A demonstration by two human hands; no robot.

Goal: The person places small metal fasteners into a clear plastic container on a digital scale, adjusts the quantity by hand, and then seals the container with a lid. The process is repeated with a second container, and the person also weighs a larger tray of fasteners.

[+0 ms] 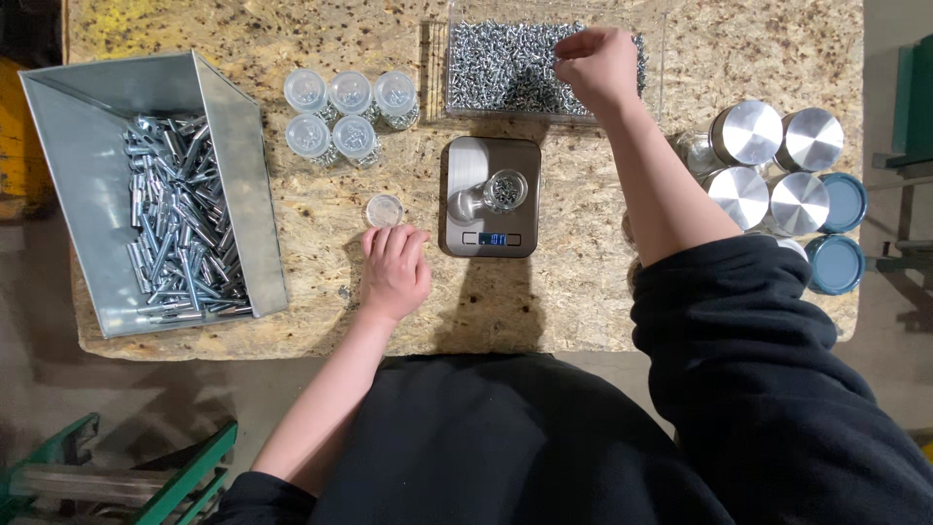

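Chipboard bench [680, 39] w/ scale [491, 197], screw tray [505, 63], metal bin [155, 185].

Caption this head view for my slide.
Right hand over screw tray; left hand rests beside scale.

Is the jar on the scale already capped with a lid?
No. The small clear jar on the scale is open at the top, and a clear lid lies on the table beside the left hand.

Dark top, bare forearms
A black long-sleeved top, both sleeves pushed up past the elbows; the left hand [394, 270] and right hand [598, 63] are bare.
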